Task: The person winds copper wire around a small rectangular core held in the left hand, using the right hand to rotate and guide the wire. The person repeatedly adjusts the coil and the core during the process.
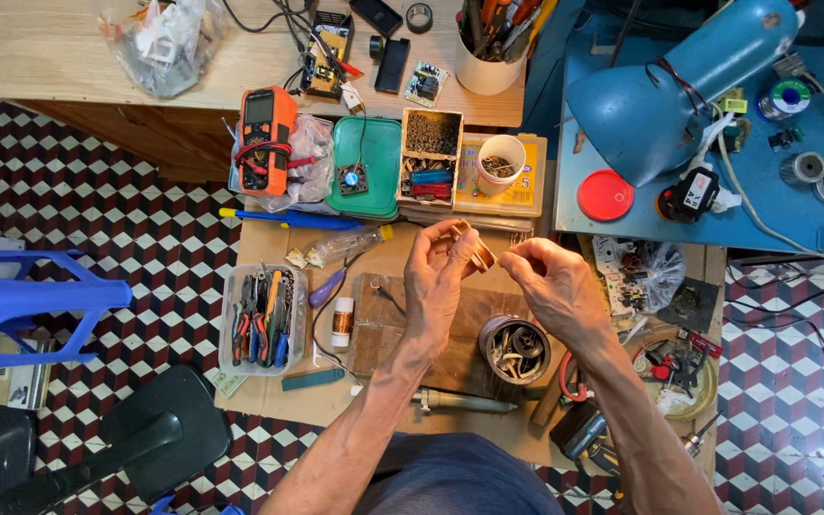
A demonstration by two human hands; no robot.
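Hands: both are raised above the bench [269, 250], close together, fingertips almost meeting.
Left hand [439, 277]: closed on a small tan coil part [476, 250], which is pinched between thumb and fingers at the upper edge of the hand.
Right hand [553, 286]: fingers are curled narrow with thumb and forefinger pressed together just beside the coil part; whether a fine wire is held there cannot be told.
Coil part: held in the air between the two hands, above the brown work pad [402, 324] and clear of it.
Round tin [515, 349]: set on the bench below the right wrist, filled with small metal pieces.
Copper wire spool [342, 321]: stood upright just left of the work pad.
Clear tray of pliers [262, 319]: placed at the left edge of the bench, handles red, blue and orange.
Orange multimeter [266, 138]: laid on a plastic bag behind the bench, near a green lid [379, 143] with a small fan [352, 178] on it.
White cup [502, 162]: stood on a yellow box, small parts inside.
Blue desk lamp [679, 91]: tilted over the blue table at the right, a red lid [606, 195] just beside its shade.
Blue plastic stool [21, 305]: seen on the patterned floor, well apart to the left.
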